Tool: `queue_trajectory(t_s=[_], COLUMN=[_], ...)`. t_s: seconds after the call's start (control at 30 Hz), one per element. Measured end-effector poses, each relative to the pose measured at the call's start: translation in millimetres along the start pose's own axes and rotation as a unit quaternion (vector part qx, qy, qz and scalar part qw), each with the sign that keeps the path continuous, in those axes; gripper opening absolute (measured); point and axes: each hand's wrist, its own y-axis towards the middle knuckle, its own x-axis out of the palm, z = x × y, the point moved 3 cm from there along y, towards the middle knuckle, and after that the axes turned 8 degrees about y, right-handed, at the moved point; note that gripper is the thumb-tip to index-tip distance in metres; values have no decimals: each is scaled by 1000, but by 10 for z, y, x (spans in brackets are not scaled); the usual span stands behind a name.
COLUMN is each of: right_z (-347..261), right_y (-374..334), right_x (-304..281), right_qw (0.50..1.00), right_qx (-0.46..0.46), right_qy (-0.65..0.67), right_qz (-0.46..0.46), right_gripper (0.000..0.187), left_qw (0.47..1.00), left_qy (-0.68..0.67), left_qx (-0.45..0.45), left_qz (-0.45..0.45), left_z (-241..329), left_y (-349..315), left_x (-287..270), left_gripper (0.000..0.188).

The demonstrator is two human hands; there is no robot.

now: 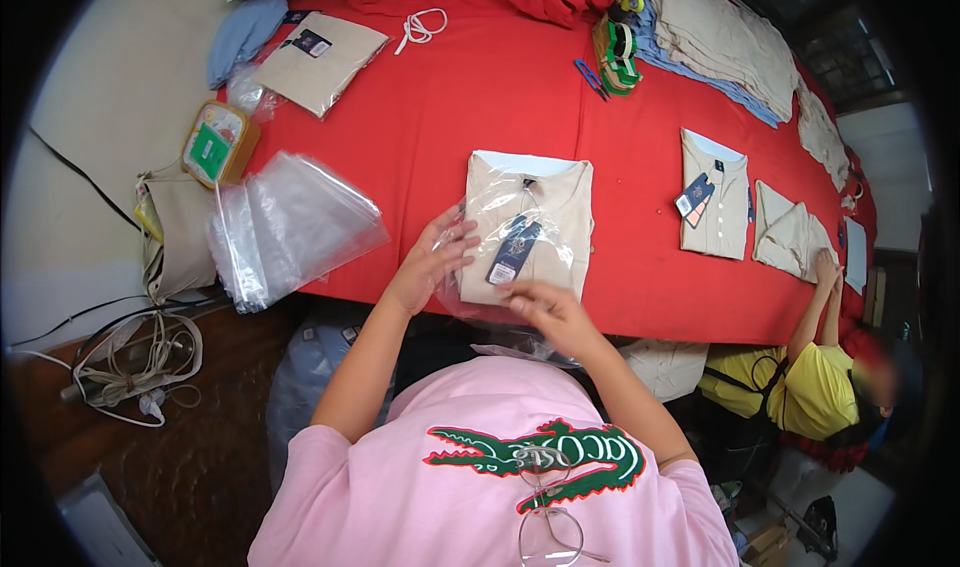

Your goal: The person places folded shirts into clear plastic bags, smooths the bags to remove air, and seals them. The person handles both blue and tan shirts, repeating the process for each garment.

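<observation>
In front of me on the red-covered table lies a folded beige shirt (556, 229) inside a clear plastic bag (578, 252). A dark blue hang tag (515, 247) with a white label rests on its front. My left hand (436, 259) is at the bag's left edge, fingers spread and touching the plastic. Over the shirt's lower part, my right hand (550, 315) has its index finger and thumb apart beside the tag's lower end. Loose plastic hangs below the shirt at the table edge. To the left lies a fanned stack of empty clear bags (300, 222).
A bagged shirt (318, 62), a white cord (421, 30), a tape dispenser (618, 59) and blue snips (591, 80) lie farther back. At right are a tagged folded shirt (722, 202) and a co-worker's hands (828, 272) on another shirt (785, 232). A tub (217, 145) stands left.
</observation>
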Motion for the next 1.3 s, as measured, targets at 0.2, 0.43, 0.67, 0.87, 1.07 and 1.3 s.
queue_trajectory(t_s=[0.2, 0.43, 0.67, 0.87, 1.07, 1.3], right_z=[-91, 211, 962, -584, -312, 76], right_y=[225, -347, -1285, -1122, -902, -1113], right_x=[-610, -562, -785, -977, -1157, -1182], right_qw=[916, 965, 952, 895, 928, 969], right_qx=[-112, 22, 41, -198, -178, 8], right_qy=[-259, 152, -119, -331, -309, 205], right_qz=[286, 212, 280, 224, 108, 135], right_gripper=[31, 14, 52, 73, 45, 14], left_qw=[994, 986, 970, 938, 950, 987], left_qy=[69, 153, 239, 302, 264, 127], left_qx=[-73, 32, 15, 2, -24, -19], left_qz=[29, 64, -38, -170, -167, -101], left_z=[-69, 276, 241, 368, 371, -129], left_y=[-55, 19, 46, 33, -39, -418], left_x=[-108, 153, 946, 1577, 1702, 1626], left_gripper=[41, 17, 13, 14, 22, 35])
